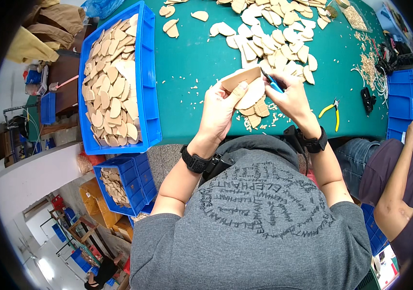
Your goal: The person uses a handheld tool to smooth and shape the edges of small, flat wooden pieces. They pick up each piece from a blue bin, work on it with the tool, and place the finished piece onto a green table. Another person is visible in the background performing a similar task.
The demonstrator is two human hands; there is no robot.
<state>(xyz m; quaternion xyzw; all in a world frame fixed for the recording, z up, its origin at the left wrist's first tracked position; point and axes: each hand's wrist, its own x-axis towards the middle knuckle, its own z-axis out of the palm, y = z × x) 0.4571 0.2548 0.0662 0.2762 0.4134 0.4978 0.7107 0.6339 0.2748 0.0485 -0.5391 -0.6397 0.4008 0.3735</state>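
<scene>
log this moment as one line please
left hand: holding beige pieces | right hand: holding blue-handled tool | yellow-handled pliers: on green table

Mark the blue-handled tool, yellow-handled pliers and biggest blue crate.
Blue-handled tool (274,85), head view: on the blue handle.
Yellow-handled pliers (337,119), head view: on the handle nearer picture right.
Biggest blue crate (149,87), head view: on its right wall.

Right of the fingers (238,92) lie yellow-handled pliers (337,118) and, farther, 1 black object (368,100); far left sits brown cloth (64,19).
</scene>
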